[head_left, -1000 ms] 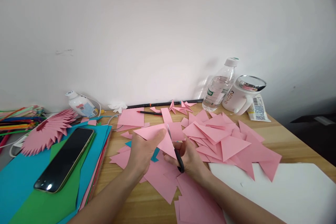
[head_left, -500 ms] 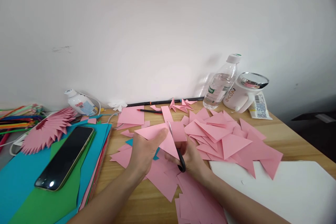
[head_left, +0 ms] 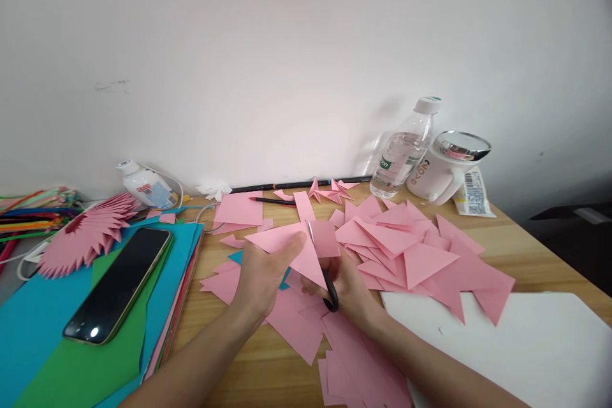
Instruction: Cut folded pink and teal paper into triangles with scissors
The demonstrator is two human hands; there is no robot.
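Observation:
Between thumb and fingers, my left hand pinches a piece of pink paper folded into a triangle. My right hand is closed round the black handles of a pair of scissors. Their blades point away from me and lie at the paper, with a pink flap standing to the right of the blade. Most of the blades is hidden by the paper. Under both hands lie loose pink paper pieces and a bit of blue paper. Right of the scissors is a heap of pink triangles.
At left, a phone rests on green and blue paper sheets, near a pleated pink paper ring and a small white bottle. A water bottle and white mug stand back right. A white board lies front right.
Almost nothing differs. Both hands, the paper and the scissors keep nearly the same place, and the view has shifted very slightly.

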